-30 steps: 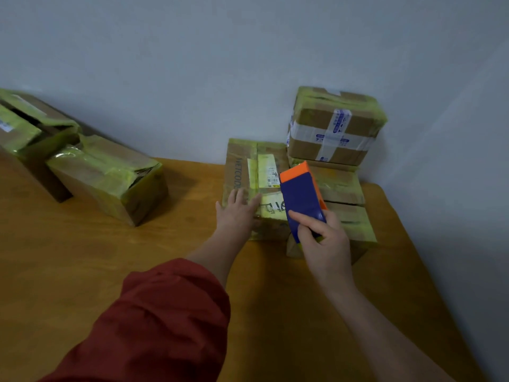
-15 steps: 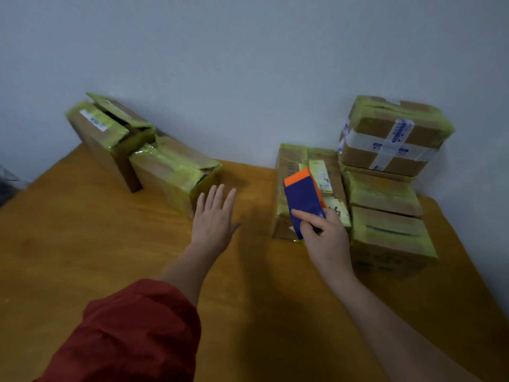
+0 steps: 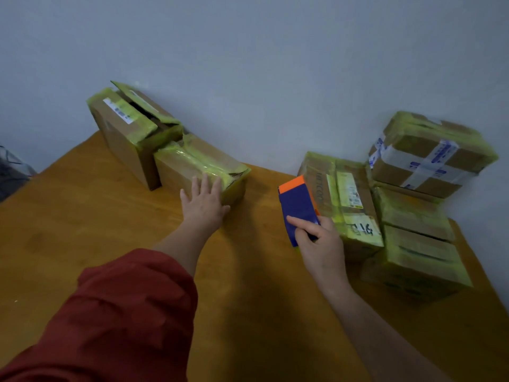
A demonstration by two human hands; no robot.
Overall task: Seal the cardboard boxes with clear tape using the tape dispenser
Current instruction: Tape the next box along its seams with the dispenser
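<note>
**Readable text: very little**

Flat box [image 3: 344, 205]: dark print along its side, looks like "METCO", end hidden. White sticker [image 3: 362, 230] on the same box: handwritten marks, maybe "14", not sure. White tape [image 3: 421, 164] on the top stacked box [image 3: 413, 144]: blue print, illegible. Label [image 3: 119, 111] on the left box [image 3: 121, 142]: too small to read.

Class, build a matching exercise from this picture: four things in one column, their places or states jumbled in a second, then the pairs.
Column one
1 left hand
2 tape dispenser
3 white-taped box
4 far-left box

Column two
a flap raised
b gripped by right hand
c top of right stack
d touching low box

Pairs: 1-d, 2-b, 3-c, 4-a
</note>
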